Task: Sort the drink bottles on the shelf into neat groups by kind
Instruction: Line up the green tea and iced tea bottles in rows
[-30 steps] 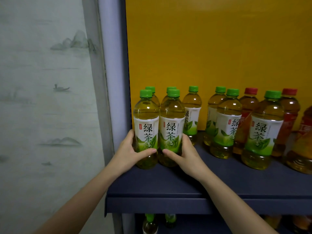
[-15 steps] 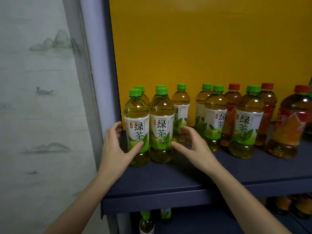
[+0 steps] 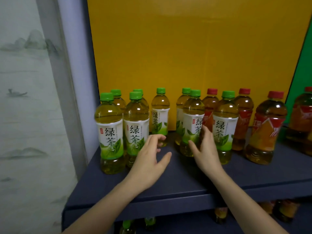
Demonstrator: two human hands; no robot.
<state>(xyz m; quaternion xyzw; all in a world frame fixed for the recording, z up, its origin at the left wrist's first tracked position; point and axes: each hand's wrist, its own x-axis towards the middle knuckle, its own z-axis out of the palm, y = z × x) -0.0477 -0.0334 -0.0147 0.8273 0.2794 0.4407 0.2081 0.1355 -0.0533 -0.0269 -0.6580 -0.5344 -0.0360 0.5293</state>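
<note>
Several green-capped green tea bottles stand on the dark blue shelf (image 3: 177,186). Two front ones (image 3: 110,132) (image 3: 135,127) sit at the left, with two more behind them. A lone green tea bottle (image 3: 160,114) stands further back. My left hand (image 3: 150,159) hovers just right of the left pair, fingers loosely spread, holding nothing. My right hand (image 3: 205,149) reaches between two green tea bottles (image 3: 192,122) (image 3: 225,125), fingers straight against them. Red-capped red tea bottles (image 3: 210,112) (image 3: 244,115) (image 3: 268,129) stand behind and to the right.
A yellow board (image 3: 194,56) backs the shelf, with a green panel (image 3: 303,73) at the far right. A pale post (image 3: 74,81) and painted wall close the left side. More bottles (image 3: 150,222) stand on the lower shelf.
Both hands have let go of the left pair of green tea bottles and moved right. My right hand now reaches the middle green tea bottles. The view has shifted right.
</note>
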